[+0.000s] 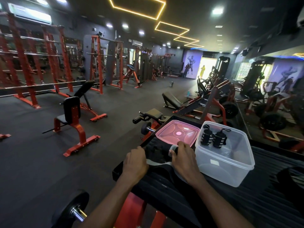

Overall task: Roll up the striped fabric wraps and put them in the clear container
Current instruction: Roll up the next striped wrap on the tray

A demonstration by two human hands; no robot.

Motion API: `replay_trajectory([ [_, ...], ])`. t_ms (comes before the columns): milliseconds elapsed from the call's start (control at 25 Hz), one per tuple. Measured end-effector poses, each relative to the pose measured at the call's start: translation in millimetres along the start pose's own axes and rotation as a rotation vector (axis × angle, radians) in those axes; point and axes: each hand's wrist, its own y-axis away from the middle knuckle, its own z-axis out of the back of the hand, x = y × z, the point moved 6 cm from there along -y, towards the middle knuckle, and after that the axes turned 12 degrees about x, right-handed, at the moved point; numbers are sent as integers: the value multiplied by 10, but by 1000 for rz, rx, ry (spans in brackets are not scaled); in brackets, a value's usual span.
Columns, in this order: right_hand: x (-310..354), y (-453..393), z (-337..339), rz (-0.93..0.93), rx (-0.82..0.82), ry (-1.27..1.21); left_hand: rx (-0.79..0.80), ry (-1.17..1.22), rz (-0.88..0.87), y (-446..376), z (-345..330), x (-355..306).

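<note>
A black and grey striped fabric wrap [158,156] lies across a black ribbed platform [181,188] in front of me. My left hand [135,162] grips its left end with curled fingers. My right hand [184,158] grips the right end, where the fabric is partly rolled under the fingers. Just to the right stands the clear container [225,168], open, with two rolled striped wraps [212,137] standing upright inside at its far side.
The pink lid [176,133] lies flat behind the wrap. A small dumbbell [146,127] sits beyond the platform's left edge, and a weight plate on a bar [72,209] is at lower left. Red benches and racks fill the gym floor; a mirror is at right.
</note>
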Motion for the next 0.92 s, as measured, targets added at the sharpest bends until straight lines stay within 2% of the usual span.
replay_trajectory([
  [80, 133, 43, 103, 97, -85, 65, -48, 98, -19, 51, 162, 21],
  [160, 236, 39, 153, 144, -44, -16, -99, 204, -52, 39, 337, 30],
  [320, 259, 54, -87, 150, 401, -95, -183, 392, -188, 5, 637, 14],
  [400, 241, 99, -99, 159, 493, -165, -174, 386, -277, 38, 714, -49],
  [480, 238, 92, 34, 156, 482, -244, -182, 391, -323, 43, 745, -97],
  [560, 226, 40, 242, 133, 402, -251, -178, 393, -333, 7, 737, -149],
  [680, 227, 50, 439, 71, 321, -225, -99, 427, -374, -63, 628, -273],
  [800, 311, 167, 615, 49, 309, -115, -39, 619, -408, -143, 552, -360],
  [920, 327, 234, 804, -8, 384, -118, 2, 790, -419, -239, 455, -435],
])
